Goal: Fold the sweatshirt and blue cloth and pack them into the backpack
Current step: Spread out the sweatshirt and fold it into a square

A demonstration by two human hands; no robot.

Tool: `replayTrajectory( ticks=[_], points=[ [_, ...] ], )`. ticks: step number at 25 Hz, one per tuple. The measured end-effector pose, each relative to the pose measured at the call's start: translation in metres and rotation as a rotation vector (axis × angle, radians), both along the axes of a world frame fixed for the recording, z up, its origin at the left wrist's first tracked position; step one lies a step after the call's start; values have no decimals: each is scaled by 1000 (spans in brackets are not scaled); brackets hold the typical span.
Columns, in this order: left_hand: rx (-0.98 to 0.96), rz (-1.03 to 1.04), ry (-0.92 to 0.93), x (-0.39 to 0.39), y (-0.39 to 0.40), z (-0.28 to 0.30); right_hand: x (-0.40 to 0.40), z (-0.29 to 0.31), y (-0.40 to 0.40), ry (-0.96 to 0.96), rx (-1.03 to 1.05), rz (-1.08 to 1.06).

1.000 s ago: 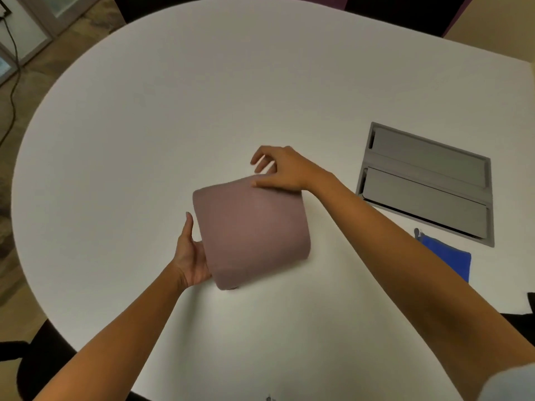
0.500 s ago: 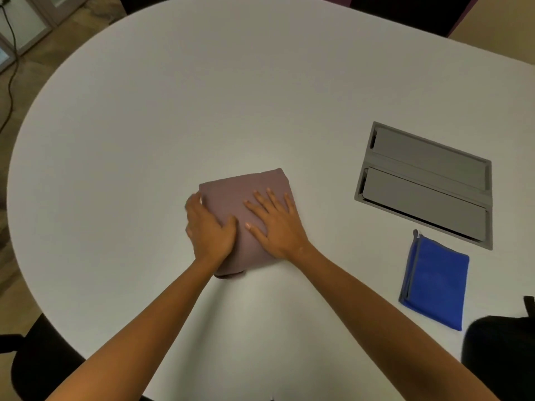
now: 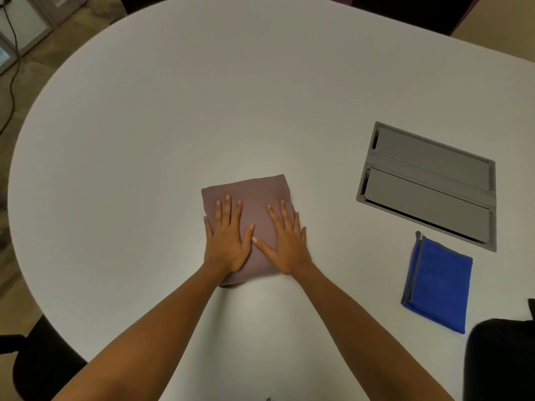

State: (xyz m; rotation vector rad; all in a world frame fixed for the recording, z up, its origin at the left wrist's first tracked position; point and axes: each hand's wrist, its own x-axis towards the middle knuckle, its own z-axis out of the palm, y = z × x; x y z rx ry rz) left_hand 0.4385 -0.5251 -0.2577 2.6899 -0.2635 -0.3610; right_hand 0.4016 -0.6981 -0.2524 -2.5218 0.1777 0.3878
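A mauve sweatshirt (image 3: 254, 192), folded into a small thick rectangle, lies on the white table (image 3: 173, 111) near its middle. My left hand (image 3: 227, 241) rests flat on its left half, fingers spread. My right hand (image 3: 286, 241) lies flat on its right half, fingers spread too; the two thumbs almost touch. Neither hand grips the fabric. A folded blue cloth (image 3: 437, 285) with a grey edge lies at the right, apart from both hands. A black backpack (image 3: 500, 360) shows partly at the lower right corner.
A grey cable hatch (image 3: 428, 183) is set flush into the table at the right, just beyond the blue cloth. A black chair (image 3: 40, 360) stands at the lower left below the table edge. A cable runs along the floor at the far left.
One second ago my hands held the sweatshirt's last fold off the table; it now lies flat. Both palms have come down on top and spread out side by side.
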Motion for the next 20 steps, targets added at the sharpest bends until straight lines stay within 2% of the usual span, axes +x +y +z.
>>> replayTrajectory(
  ticks=[2, 4, 6, 8, 9, 10, 11, 12, 14, 17, 18, 20],
  points=[
    [13, -6, 33, 4, 0, 1, 5, 2, -4, 11, 51, 27],
    [2, -19, 52, 9, 2, 8, 3, 2, -12, -64, 163, 6],
    [-46, 45, 102, 8, 8, 16, -8, 1, -14, -172, 323, -251],
    [-187, 312, 240, 3, 16, 19, -19, 5, -11, -138, 434, -594],
    [-293, 494, 333, -2, 18, 21, -21, 5, -11, -68, 460, -668],
    [-361, 612, 350, -8, 19, 24, -23, 7, -12, 3, 468, -689],
    [-370, 636, 265, -15, 21, 26, -22, 12, -13, 52, 479, -689],
    [-336, 566, 97, -23, 23, 26, -20, 14, -15, 92, 501, -696],
    [-252, 235, -219, -34, 28, 29, -14, 19, -21, 215, 588, -744],
    [-80, -322, -292, -52, 23, 36, -11, 26, -22, 424, 728, -739],
    [30, -439, -300, -58, 20, 35, -11, 30, -20, 479, 778, -727],
    [189, -485, -334, -62, 15, 30, -14, 41, -16, 551, 908, -724]
  ],
)
